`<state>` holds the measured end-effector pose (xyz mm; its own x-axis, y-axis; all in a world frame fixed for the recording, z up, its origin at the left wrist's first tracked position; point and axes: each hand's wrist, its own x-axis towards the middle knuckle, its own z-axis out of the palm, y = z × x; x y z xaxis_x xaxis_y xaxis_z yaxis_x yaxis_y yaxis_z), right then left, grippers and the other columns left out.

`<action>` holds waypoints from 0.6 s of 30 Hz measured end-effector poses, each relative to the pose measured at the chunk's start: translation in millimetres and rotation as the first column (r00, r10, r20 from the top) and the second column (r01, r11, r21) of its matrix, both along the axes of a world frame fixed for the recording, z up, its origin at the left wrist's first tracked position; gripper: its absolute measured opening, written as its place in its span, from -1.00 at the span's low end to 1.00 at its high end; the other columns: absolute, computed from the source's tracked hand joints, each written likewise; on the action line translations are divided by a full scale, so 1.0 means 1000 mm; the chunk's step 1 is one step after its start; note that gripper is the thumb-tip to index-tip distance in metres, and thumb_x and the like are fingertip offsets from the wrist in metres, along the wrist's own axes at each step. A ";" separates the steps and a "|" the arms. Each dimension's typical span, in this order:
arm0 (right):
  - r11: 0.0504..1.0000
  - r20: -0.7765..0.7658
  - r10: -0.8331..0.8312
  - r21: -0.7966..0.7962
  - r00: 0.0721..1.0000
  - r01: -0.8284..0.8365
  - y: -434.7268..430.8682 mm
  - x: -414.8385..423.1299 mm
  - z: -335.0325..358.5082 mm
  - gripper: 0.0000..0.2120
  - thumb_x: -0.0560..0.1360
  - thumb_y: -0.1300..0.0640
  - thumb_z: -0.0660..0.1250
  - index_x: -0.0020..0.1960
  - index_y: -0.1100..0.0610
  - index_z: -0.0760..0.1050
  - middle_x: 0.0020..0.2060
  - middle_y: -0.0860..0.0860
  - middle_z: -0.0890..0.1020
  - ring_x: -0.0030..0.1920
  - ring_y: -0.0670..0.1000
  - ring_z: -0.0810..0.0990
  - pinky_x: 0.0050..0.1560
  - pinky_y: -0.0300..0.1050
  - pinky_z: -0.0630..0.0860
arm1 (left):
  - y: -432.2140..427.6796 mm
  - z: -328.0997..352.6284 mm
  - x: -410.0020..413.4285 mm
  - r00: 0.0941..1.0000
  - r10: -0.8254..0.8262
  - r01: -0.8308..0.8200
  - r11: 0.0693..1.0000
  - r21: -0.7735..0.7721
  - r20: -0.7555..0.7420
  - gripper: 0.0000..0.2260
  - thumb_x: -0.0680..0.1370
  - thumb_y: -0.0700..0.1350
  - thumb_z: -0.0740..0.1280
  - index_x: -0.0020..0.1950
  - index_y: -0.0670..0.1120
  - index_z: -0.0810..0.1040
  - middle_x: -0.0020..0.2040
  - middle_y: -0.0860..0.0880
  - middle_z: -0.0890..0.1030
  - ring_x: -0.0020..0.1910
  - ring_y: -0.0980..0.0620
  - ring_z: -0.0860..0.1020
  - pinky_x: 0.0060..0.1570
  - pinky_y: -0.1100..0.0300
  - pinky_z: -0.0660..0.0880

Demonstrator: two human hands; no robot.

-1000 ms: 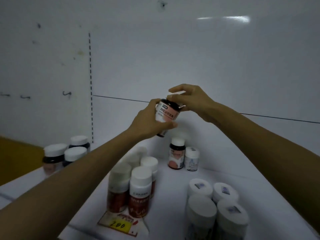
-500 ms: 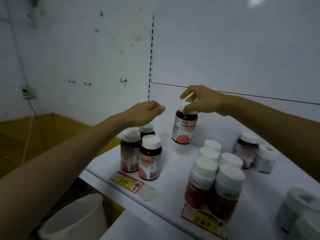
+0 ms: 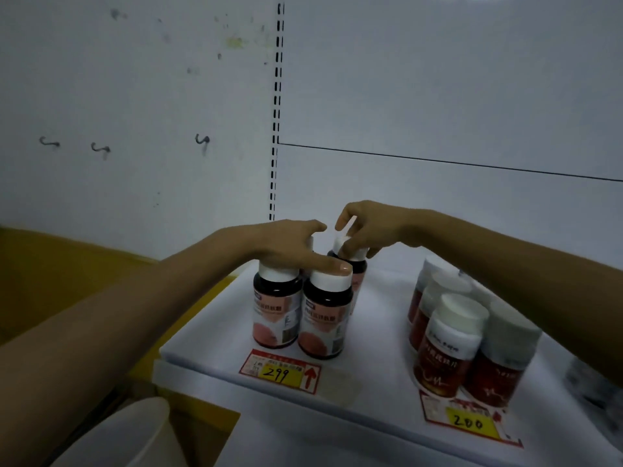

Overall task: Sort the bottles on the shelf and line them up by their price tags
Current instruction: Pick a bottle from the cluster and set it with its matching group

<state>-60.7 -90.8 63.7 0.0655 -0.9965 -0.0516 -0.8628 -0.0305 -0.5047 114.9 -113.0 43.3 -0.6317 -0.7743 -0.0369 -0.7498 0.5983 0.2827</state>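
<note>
Back panel: a white metal back panel (image 3: 438, 79) fills the upper half, crossed by a thin dark seam; a slotted upright strip (image 3: 277, 96) of black holes runs down its left edge.
Shelf: a flat white shelf (image 3: 371, 392) carries two groups of bottles, which stand well apart.
Bucket: a pale plastic bucket (image 3: 128, 433) sits below the shelf at lower left, only partly in view.
Red group: red-labelled bottles with white caps (image 3: 448, 348) stand packed together on the right, just behind the 200 tag.
Dark pair: a front-left bottle (image 3: 276, 308) and a front-right bottle (image 3: 325, 318), both dark brown with white caps and pink labels, stand upright and touching just behind the 299 tag.
Rear bottle: the rear bottle (image 3: 358, 276), of the same dark kind, is just behind the front-right bottle; its base is hidden, so I cannot tell whether it rests on the shelf.
Left hand: the left hand (image 3: 290, 244) lies palm down over the dark pair, fingers straight and slightly apart, with the thumb tip pressing on the front-right bottle's cap.
Right hand: the right hand (image 3: 367, 227) pinches the rear bottle's white cap between curled fingertips and thumb.
Tags: a red-and-yellow 299 tag (image 3: 279, 370) and a matching 200 tag (image 3: 468, 421) lie along the shelf's front edge.
Hooks: three small dark wall hooks (image 3: 101, 148) sit on the left wall.
</note>
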 end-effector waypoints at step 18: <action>0.991 -0.019 -0.116 -0.068 0.993 0.115 0.002 0.025 -0.009 -0.62 0.39 -0.04 0.45 0.08 0.16 0.48 0.04 0.07 0.56 0.01 0.07 0.57 -0.14 -0.13 0.59 | 0.000 -0.001 0.003 0.997 -0.065 0.067 0.997 -0.048 0.027 -0.05 0.25 0.48 0.14 0.51 0.00 0.04 0.45 -0.09 0.30 0.33 -0.13 0.38 0.14 0.05 0.37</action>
<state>-35.3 -88.4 54.5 -0.0507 -0.9986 0.0149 -0.8740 0.0371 -0.4845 118.1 -113.4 41.8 -0.6808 -0.7322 -0.0174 -0.7149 0.6592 0.2332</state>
